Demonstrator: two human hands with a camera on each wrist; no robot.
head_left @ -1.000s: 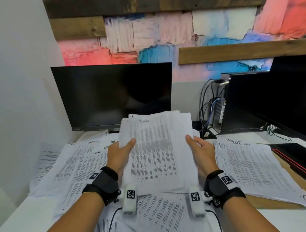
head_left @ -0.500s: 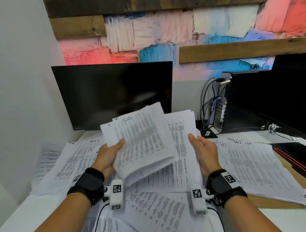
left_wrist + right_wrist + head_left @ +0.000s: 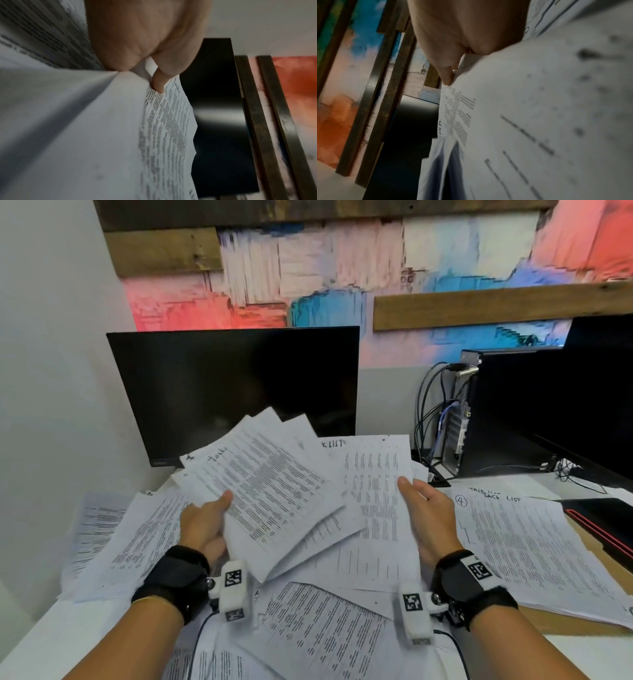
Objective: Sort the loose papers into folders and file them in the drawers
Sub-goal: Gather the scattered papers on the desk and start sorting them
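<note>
My left hand (image 3: 209,522) pinches a fanned bundle of printed sheets (image 3: 270,491) by its left edge, thumb on top, tilted toward the left; the left wrist view shows the thumb (image 3: 158,81) pressed on that bundle (image 3: 164,128). My right hand (image 3: 424,508) grips the right edge of a second set of sheets (image 3: 373,494) headed with handwriting, held above the desk; its thumb (image 3: 447,77) lies on the paper (image 3: 522,108) in the right wrist view. The fingers under both bundles are hidden.
Loose printed papers (image 3: 318,631) cover the white desk (image 3: 51,642). A stack marked 4 (image 3: 527,546) lies on a brown folder (image 3: 589,542) at the right. A black monitor (image 3: 236,385) stands behind, a second monitor (image 3: 589,402) and cables (image 3: 428,419) at the right.
One stack held by both hands has split in two. The left hand has swung its bundle left and fanned it; the right hand keeps the remaining sheets.
</note>
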